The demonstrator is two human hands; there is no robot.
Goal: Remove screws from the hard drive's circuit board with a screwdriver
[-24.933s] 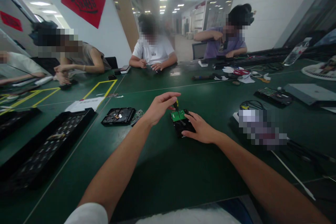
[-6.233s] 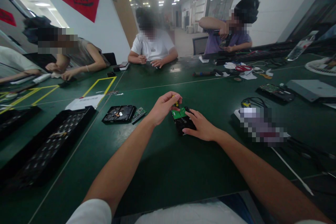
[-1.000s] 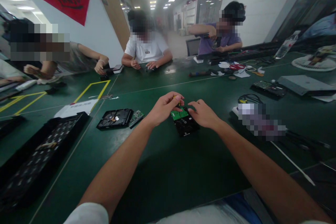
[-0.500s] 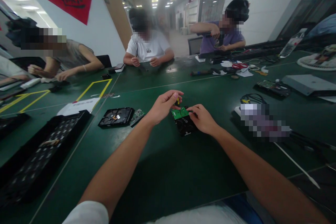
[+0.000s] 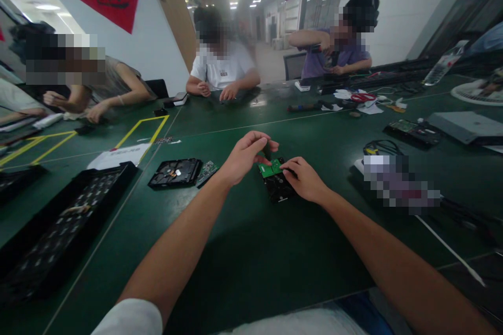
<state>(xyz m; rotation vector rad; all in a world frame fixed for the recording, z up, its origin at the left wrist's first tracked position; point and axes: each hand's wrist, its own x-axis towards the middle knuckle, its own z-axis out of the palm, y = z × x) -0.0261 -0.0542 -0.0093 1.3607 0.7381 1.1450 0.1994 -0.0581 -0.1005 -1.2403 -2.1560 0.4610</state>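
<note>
A hard drive (image 5: 277, 188) lies on the green table in front of me, its green circuit board (image 5: 271, 168) facing up at the far end. My left hand (image 5: 248, 156) is over the far edge of the board, fingers curled around a dark, upright screwdriver (image 5: 269, 153); its tip is too small to make out. From the right, my right hand (image 5: 304, 178) grips the drive's side, with fingertips at the board's edge. To the left lie a second hard drive (image 5: 175, 172) and a loose circuit board (image 5: 207, 172).
A long black tray (image 5: 70, 220) stands at the left near a white paper (image 5: 120, 157). On the right are a cable (image 5: 381, 147), another drive (image 5: 412, 132) and a grey box (image 5: 459, 126). Several people sit across the table; a bottle (image 5: 446, 63) stands far right.
My view has shifted slightly. Both hands stay at the drive; the left fingers have turned a little around the screwdriver. The person opposite has moved a hand on the table.
</note>
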